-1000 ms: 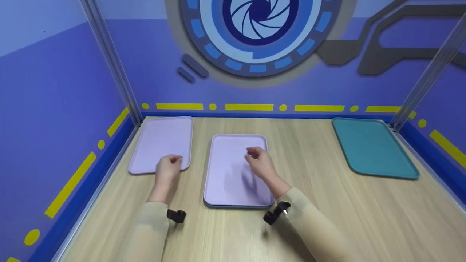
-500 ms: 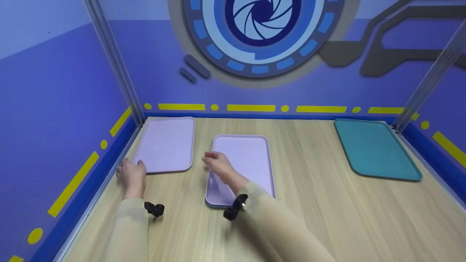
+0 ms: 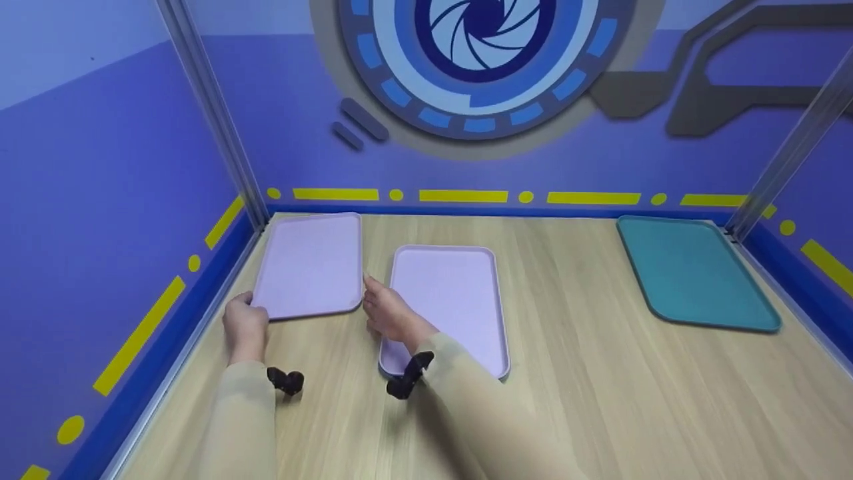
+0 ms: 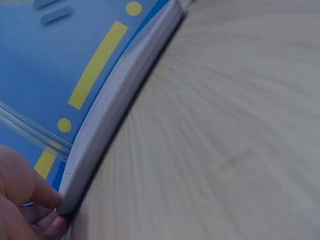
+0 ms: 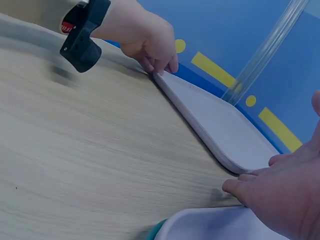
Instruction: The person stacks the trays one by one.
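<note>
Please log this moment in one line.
left hand: pinches corner of left lilac tray; right hand: at that tray's right edge, contact unclear; middle lilac tray: unheld; teal tray: right side

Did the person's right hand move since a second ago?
Yes. The right hand went left: it was over the right side of the middle lilac rectangular tray; now its fingers reach past that tray's left edge, toward the left lilac tray.
</note>
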Demonstrator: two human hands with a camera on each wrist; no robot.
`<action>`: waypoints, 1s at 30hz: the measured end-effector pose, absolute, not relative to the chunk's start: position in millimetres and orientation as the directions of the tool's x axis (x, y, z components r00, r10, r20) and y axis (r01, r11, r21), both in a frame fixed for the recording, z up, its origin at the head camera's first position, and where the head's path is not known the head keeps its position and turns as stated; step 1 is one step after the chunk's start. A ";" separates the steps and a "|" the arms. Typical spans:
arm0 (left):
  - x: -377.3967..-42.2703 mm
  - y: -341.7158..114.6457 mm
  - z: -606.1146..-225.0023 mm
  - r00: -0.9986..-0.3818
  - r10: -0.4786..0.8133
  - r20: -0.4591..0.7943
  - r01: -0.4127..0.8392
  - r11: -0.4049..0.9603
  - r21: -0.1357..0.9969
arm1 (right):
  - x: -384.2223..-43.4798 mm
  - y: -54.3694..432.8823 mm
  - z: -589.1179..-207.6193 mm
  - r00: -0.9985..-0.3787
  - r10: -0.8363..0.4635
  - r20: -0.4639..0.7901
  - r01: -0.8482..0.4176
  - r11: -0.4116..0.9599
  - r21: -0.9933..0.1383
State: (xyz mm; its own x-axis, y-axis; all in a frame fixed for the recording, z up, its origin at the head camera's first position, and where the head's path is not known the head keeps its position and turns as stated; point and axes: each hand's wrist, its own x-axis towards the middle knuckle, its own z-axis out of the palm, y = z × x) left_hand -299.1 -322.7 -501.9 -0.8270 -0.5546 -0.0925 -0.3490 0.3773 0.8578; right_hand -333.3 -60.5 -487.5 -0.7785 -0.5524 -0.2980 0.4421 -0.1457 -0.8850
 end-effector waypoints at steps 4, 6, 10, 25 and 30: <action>-297.4 -322.3 -500.0 -0.834 -0.545 -0.091 -0.351 0.396 0.849 | -334.8 -59.7 -487.5 -0.782 -0.542 -0.308 0.464 -0.178 -0.868; -296.5 -323.3 -498.8 -0.837 -0.538 -0.100 -0.363 0.409 0.837 | -334.8 -58.6 -486.8 -0.786 -0.526 -0.324 0.477 -0.185 -0.859; -294.5 -328.2 -496.4 -0.845 -0.519 -0.132 -0.385 0.418 0.823 | -332.9 -57.6 -482.9 -0.786 -0.507 -0.354 0.489 -0.159 -0.858; -287.3 -345.3 -479.9 -0.822 -0.530 -0.206 -0.462 0.410 0.787 | -327.1 -58.2 -461.6 -0.942 -0.197 -0.271 0.240 0.170 -0.956; -284.9 -349.0 -467.4 -0.840 -0.333 -0.428 -0.491 0.129 0.862 | -331.7 -49.4 -468.8 -0.967 -0.127 -0.220 0.185 0.244 -0.952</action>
